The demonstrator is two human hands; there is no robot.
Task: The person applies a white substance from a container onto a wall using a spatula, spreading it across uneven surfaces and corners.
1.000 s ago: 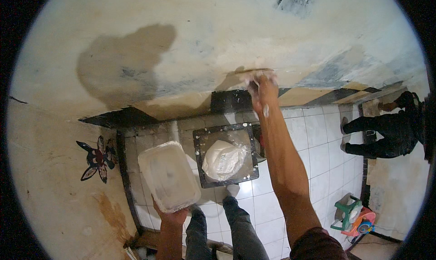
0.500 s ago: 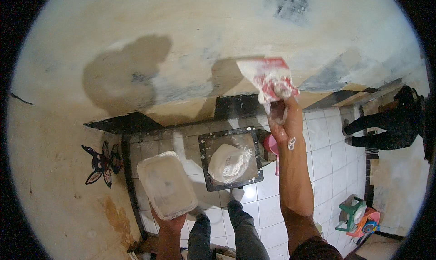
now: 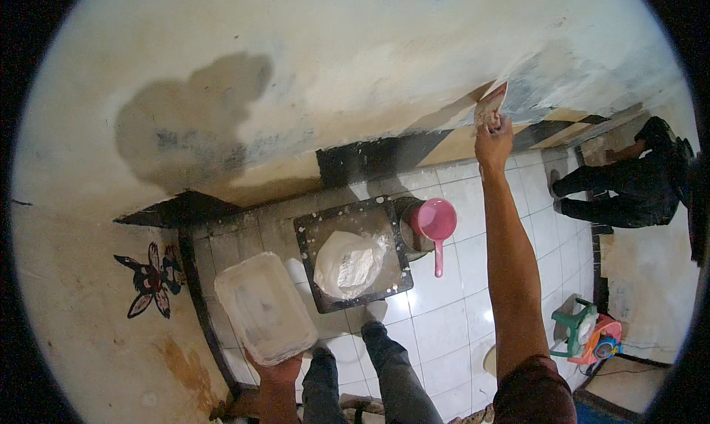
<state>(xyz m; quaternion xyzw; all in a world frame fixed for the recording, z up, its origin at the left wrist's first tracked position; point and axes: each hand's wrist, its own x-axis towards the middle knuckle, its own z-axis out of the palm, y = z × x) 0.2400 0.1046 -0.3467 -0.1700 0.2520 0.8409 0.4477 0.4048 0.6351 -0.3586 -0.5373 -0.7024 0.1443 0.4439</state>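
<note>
My right hand stretches far forward and grips a flat red-and-white putty scraper, smeared with pale paste. Its blade meets the pale, patchy wall, just above a black-and-tan painted band. Fingers are wrapped around the scraper's near end. Low at the left, my left hand supports a shallow rectangular plastic tub by its near end. Whitish residue coats the tub's inside; most of the fingers are hidden beneath it.
A white plastic bag rests on a paint-spotted, black-edged square board. Beside it, a pink dipper lies over a round container. Another person stands at far right, beyond green and orange plastic items. White floor tiles surround my feet.
My right hand has swung away to the right, turning the scraper edge-on against the wall. The pink dipper shows fully now. My left hand keeps holding the tub, and the view has shifted slightly.
</note>
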